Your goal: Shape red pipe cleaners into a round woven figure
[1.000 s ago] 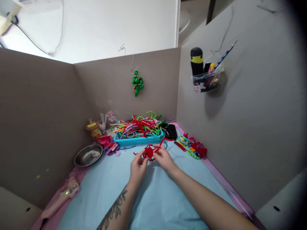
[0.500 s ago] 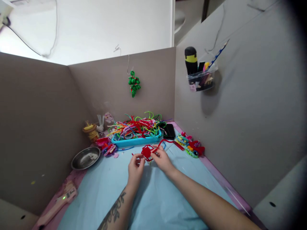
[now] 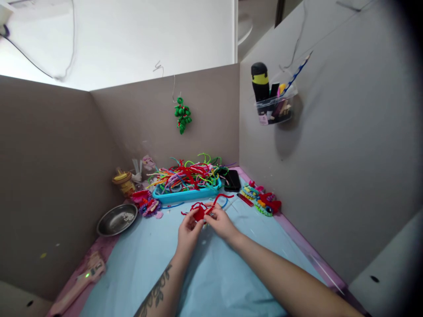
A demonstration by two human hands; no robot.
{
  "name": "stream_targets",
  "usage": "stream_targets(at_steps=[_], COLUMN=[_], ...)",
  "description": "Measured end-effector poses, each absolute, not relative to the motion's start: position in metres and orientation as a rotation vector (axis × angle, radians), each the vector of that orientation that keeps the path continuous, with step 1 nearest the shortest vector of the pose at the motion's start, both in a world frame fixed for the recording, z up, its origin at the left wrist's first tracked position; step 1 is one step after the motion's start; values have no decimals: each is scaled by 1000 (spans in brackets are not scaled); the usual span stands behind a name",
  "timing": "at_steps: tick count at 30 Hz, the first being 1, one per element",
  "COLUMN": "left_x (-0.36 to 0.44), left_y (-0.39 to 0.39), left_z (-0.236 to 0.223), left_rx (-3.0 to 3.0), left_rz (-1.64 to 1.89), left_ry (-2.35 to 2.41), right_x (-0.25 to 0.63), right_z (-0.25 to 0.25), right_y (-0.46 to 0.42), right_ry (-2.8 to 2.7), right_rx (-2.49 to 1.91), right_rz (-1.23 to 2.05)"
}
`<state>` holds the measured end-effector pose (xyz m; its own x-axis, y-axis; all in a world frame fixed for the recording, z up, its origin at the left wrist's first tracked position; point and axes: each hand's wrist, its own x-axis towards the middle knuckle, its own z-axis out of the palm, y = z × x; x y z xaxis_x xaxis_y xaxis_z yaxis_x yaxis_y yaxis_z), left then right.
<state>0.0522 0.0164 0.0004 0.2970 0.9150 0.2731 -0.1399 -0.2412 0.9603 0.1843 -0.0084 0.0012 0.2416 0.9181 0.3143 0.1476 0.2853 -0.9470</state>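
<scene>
A small red piece of bent pipe cleaners [image 3: 199, 214], with loops around its edge, is held above the blue table cover between both hands. My left hand [image 3: 190, 230] pinches its left side between thumb and fingers. From the other side my right hand [image 3: 218, 222] grips it, thumb close to the left thumb. A loose red pipe cleaner end [image 3: 220, 196] sticks out up and to the right past my right fingers. Part of the red piece is hidden behind the fingers.
Behind the hands stands a blue tray [image 3: 185, 194] heaped with coloured pipe cleaners. A black phone [image 3: 232, 181] and colourful finished pieces [image 3: 261, 199] lie right. A metal bowl [image 3: 115, 222] with white bits and a pink glue gun [image 3: 81, 281] are left. Grey panels enclose the table.
Both hands have drawn closer together around the red piece, which now tilts and is more covered by the fingers. The loose red end has swung back toward the right hand.
</scene>
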Motion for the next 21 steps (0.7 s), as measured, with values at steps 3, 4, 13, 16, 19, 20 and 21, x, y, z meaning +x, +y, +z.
stream_targets(at_steps=[3,4,13,16,19,20,21], left_x=[51,51,45,41,38,38,38], left_y=[15,14,17,23,27,28,29], left_z=[2,2,9,10,10,9,9], left_rx=[1529,1551,1531,1451,1376,1360,1350], left_rz=[1248,1256,1313,1350,1404,1420,1433], left_ry=[857,890,1030,1087,1095,1083,1071], right_x=[183,182,189,192,196,198,201], right_z=[4,4,-4,0,10,13,15], right_y=[-11,-11,-4,-6,-12,-14,-15], right_ry=[-1199,-1186,-1221,-1298,-1291,-1304,-1327], right_rx=[-1158,-1153,-1224,-1210,-1223,-1231,-1239], right_rz=[756,767,710,685,530,427,329])
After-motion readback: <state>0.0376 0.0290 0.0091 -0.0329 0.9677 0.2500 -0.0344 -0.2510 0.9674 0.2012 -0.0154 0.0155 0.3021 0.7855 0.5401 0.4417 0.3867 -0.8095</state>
